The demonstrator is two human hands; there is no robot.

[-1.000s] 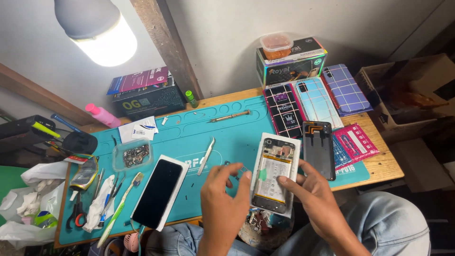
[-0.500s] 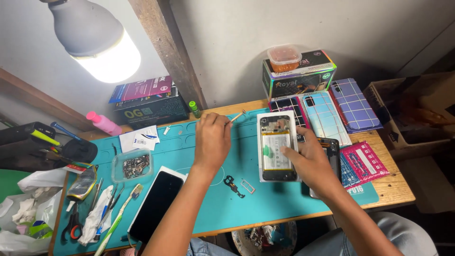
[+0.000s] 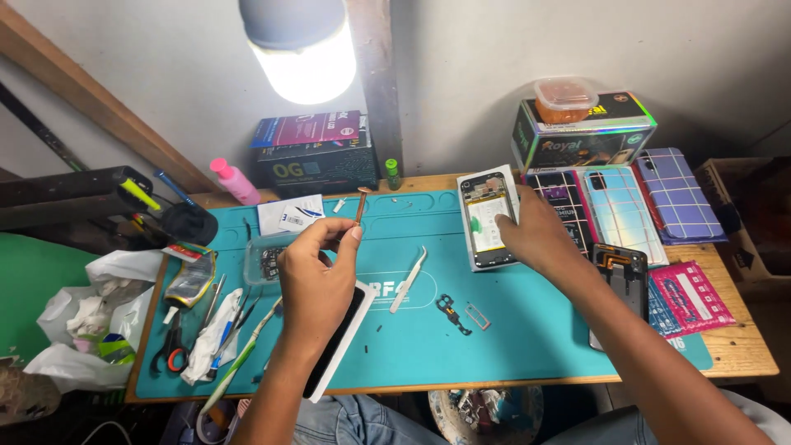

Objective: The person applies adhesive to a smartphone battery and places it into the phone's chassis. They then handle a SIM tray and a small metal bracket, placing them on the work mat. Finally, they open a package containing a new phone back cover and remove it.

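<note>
Left hand hides part of black screen panel; right hand overlaps opened phone; lamp cropped at top

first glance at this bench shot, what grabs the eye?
The glaring bulb hanging over the back of the teal work mat comes first. Below it, the left hand lifts a thin screwdriver above the mat's middle, while the right hand rests on an opened phone showing its insides, at the mat's far edge. Bright patterned phone cases fan out to the right.
</note>
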